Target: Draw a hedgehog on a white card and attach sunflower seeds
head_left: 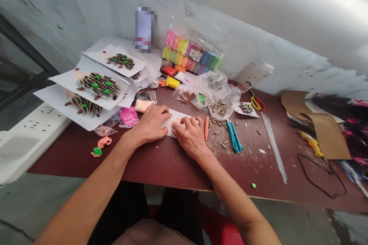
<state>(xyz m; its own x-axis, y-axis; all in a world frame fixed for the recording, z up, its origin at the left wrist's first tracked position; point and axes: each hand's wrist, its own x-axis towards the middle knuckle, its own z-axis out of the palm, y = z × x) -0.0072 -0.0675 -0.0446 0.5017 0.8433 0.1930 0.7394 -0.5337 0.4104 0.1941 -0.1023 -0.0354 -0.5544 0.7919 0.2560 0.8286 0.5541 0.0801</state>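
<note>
A small white card (171,114) with an orange-toned drawing or clay on it lies on the dark red table. My left hand (151,123) rests on the card's left part, its fingers spread and flat. My right hand (189,134) is over the right part, fingers bent with the tips down on the card; what lies beneath them is hidden. An orange marker (206,128) lies just right of my right hand. Behind my left hand is a block of pale clay (143,105), with a pink clay packet (128,116) to its left.
Hedgehog pictures made with seeds (97,84) are stacked at the left, beside a white power strip (37,130). Clay packs (192,53) lean at the wall. Rightward are a seed bag (220,108), blue scissors (234,137), glue sticks (274,147) and a yellow glue gun (312,143).
</note>
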